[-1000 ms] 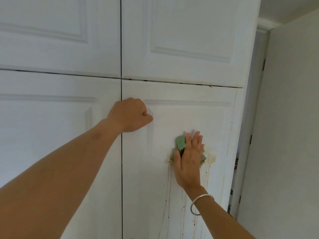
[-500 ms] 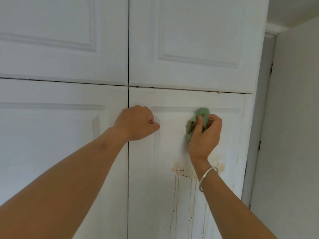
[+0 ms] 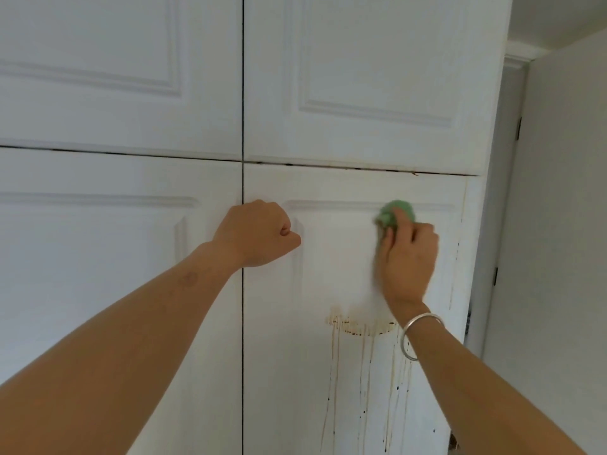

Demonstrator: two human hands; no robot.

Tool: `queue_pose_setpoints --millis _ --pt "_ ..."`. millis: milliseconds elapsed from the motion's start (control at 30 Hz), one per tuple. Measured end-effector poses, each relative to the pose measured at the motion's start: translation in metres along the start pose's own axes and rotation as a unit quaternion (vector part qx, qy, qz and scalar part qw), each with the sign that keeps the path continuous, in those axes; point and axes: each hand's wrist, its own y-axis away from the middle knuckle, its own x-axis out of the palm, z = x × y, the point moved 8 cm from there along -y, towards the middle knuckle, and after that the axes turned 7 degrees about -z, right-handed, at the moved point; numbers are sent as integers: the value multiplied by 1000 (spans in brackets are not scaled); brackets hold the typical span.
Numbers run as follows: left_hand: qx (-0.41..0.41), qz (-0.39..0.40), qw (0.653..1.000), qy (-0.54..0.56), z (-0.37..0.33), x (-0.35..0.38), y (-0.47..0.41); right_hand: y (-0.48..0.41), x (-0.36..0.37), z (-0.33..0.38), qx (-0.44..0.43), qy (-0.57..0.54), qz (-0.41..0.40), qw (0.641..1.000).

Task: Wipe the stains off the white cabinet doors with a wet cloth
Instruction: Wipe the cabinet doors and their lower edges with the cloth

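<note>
Your right hand point(image 3: 407, 257) grips the green cloth point(image 3: 391, 215) against the lower right door point(image 3: 328, 274), above the brown stain point(image 3: 361, 326). Your left hand point(image 3: 259, 234) is a closed, empty fist left of the cloth.

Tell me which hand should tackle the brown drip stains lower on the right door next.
Right. The right hand grips the green cloth on that same door, just above the brown drip stains. The left hand is a bare fist resting by the door seam, with no cloth.

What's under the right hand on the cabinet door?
A bunched green cloth, gripped by the right hand against the lower right door. Whether stains lie beneath it is hidden.
</note>
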Motion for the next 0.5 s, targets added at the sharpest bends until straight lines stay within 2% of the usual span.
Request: queue_pose_setpoints --millis 100,167,267,400,433,467,500 --pt "6 4 1000 4 -1 0 -1 2 1 -13 141 13 -25 990" --pt "14 -1 1000 2 0 0 -2 1 6 13 146 2 -32 989" --pt "20 -10 1000 -4 2 1 -1 11 12 77 -9 -33 -3 999" --pt "8 -13 1000 -6 3 2 -4 13 17 117 -223 -86 44 970" --pt "3 -9 1000 -5 2 1 -5 6 18 112 -250 -83 51 963" --pt "-1 -2 1000 -4 1 1 -5 -5 19 98 -242 -72 49 966" --pt "-5 9 1000 -2 0 1 -6 -19 18 77 -197 -54 35 978"
